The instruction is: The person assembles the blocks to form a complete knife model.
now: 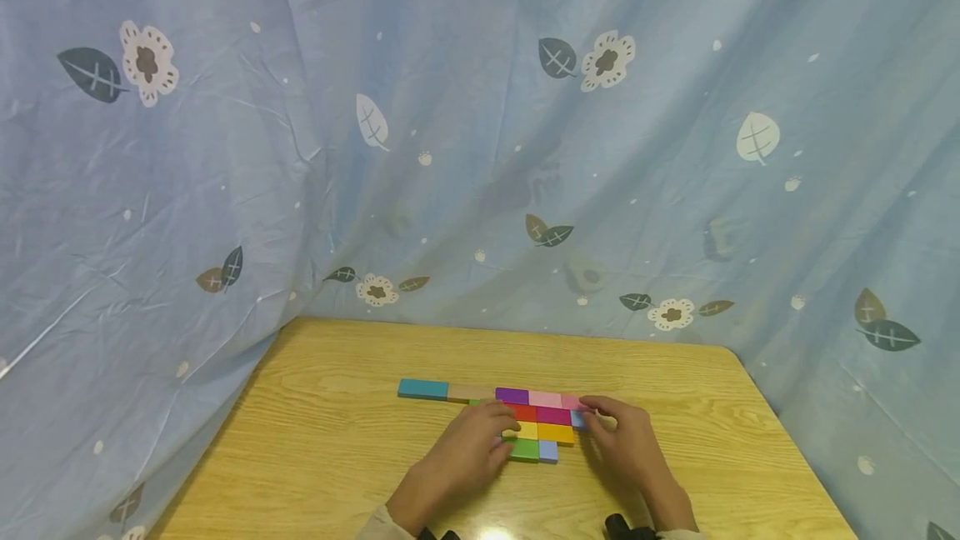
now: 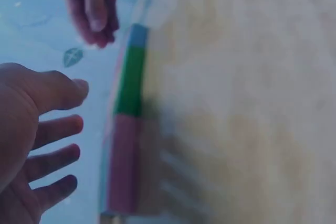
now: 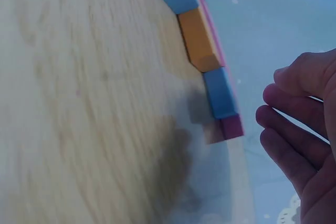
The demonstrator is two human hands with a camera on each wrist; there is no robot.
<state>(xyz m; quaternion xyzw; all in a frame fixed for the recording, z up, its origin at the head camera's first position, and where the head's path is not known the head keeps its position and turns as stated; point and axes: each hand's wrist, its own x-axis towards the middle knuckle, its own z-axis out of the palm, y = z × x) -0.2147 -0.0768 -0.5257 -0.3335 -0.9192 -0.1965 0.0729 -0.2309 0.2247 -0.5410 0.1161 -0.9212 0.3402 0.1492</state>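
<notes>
Flat coloured blocks lie in rows on a wooden table in the head view. The back row runs from a teal block [image 1: 423, 389] past a purple block [image 1: 512, 396] to a light pink one [image 1: 545, 399]. Nearer rows include a magenta block [image 1: 553, 416], an orange block [image 1: 556, 434] and a green block [image 1: 523, 450]. My left hand [image 1: 468, 444] hovers over the left part, hiding some blocks; its fingers [image 2: 58, 161] are spread and hold nothing. By the right end is my right hand [image 1: 628, 440], its fingers [image 3: 294, 140] loosely bent, apart from the pink end block [image 3: 232, 127].
Bare wood of the table [image 1: 322, 440] surrounds the blocks. A blue curtain [image 1: 465, 148] with leaves and flowers hangs behind the table and along its sides. Dark wrist straps [image 1: 626, 528] show at the bottom edge.
</notes>
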